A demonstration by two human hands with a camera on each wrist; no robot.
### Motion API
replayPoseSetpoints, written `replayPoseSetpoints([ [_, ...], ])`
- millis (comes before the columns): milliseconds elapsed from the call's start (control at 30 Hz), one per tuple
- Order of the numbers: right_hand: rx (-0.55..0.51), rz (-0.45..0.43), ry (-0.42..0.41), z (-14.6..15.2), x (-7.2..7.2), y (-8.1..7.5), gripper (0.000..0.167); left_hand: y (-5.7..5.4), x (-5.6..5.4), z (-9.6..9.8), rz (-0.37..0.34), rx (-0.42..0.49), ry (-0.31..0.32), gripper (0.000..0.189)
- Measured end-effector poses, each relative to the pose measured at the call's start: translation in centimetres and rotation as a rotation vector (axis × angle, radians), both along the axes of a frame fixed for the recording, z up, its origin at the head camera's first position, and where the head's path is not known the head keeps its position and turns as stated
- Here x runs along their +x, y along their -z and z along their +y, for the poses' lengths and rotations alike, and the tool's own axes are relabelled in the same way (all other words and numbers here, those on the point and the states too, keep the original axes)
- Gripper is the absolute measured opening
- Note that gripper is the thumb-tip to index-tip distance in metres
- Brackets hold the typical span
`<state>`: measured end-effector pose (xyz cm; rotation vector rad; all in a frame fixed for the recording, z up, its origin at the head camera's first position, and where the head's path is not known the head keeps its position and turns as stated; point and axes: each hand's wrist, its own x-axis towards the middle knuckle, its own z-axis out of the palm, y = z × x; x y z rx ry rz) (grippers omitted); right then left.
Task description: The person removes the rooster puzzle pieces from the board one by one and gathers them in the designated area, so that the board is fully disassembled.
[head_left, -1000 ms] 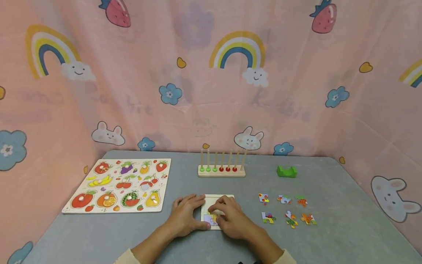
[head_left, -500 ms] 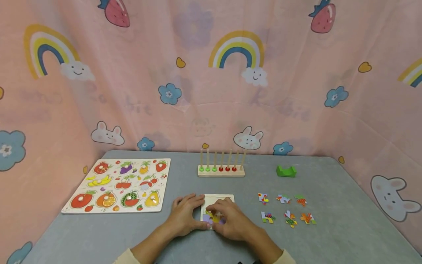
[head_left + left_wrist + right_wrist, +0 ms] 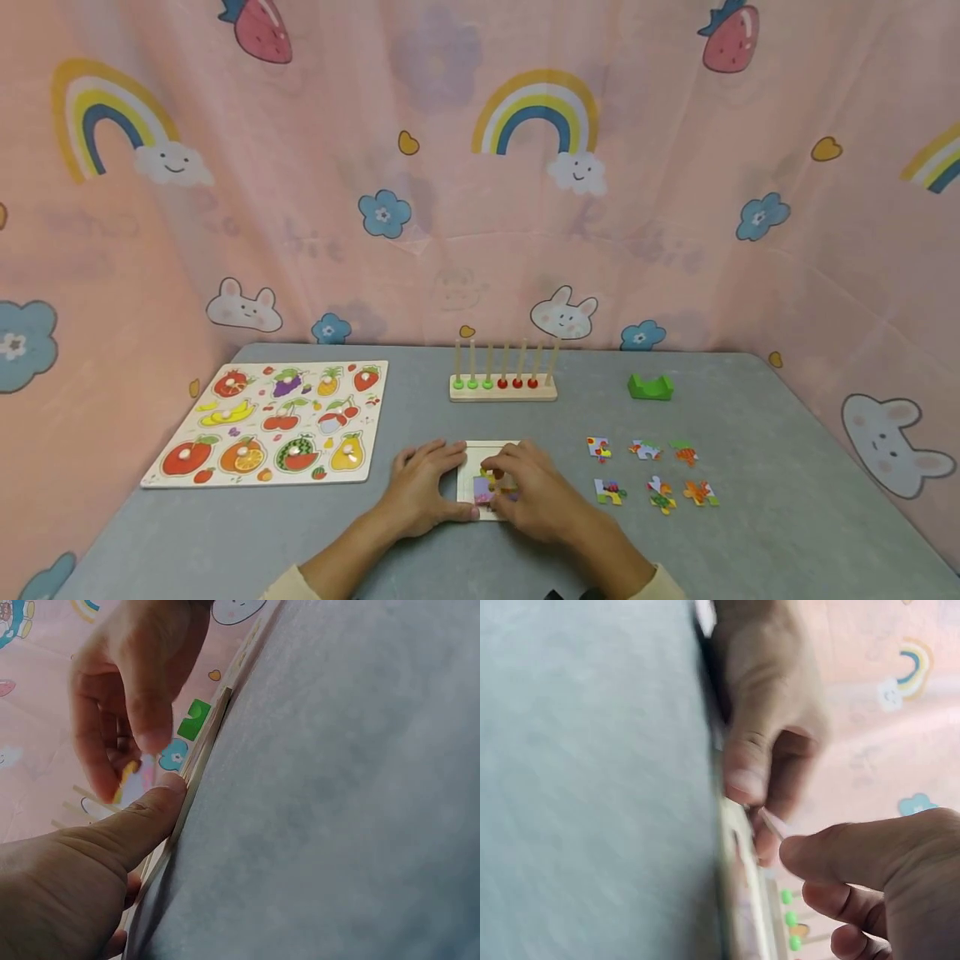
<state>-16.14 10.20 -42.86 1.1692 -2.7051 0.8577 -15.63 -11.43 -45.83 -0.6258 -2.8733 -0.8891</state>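
Observation:
A small wooden puzzle tray (image 3: pixel 478 457) lies on the grey table before me. My left hand (image 3: pixel 422 492) grips its left side, with the thumb on the near edge and the fingers toward the far left corner. Over the tray, my right hand (image 3: pixel 542 493) pinches a lilac and yellow jigsaw piece (image 3: pixel 482 490) between thumb and fingers. The left wrist view shows this jigsaw piece (image 3: pixel 139 784) tilted and raised off the tray. In the right wrist view the piece appears edge-on and thin. The right hand hides the tray's right part.
Several loose jigsaw pieces (image 3: pixel 648 451) lie in two rows to the right. A fruit knob puzzle board (image 3: pixel 262 423) is at the left. Behind the tray stand a pegged bead rack (image 3: pixel 503 392) and, farther right, a green block (image 3: pixel 650 387).
My right hand has lifted the lilac and yellow piece, which lay at the tray's near left, and moved it slightly right. The left hand has stayed on the tray.

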Motion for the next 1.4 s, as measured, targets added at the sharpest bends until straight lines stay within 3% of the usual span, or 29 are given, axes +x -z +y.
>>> replayPoseSetpoints([
  [133,-0.047,-0.021,0.000,1.1,0.0,-1.1,0.033,0.0,0.0,0.0,0.010,0.006,0.003,0.079],
  [367,-0.175,0.037,-0.033,3.6,0.2,-1.9,0.037,0.0,0.1,0.0,0.020,0.011,0.005,0.078],
  [833,-0.249,0.071,-0.019,8.5,2.3,-3.8,0.042,0.0,0.0,0.0,0.008,0.024,0.015,0.079],
  [1200,-0.257,0.124,-0.058,12.7,2.9,-3.2,0.053,0.0,0.0,-0.1,0.001,0.024,0.015,0.078],
  [1400,-0.246,0.095,-0.047,14.1,3.2,-2.6,0.050,0.1,0.0,0.0,0.003,0.023,0.012,0.078],
])
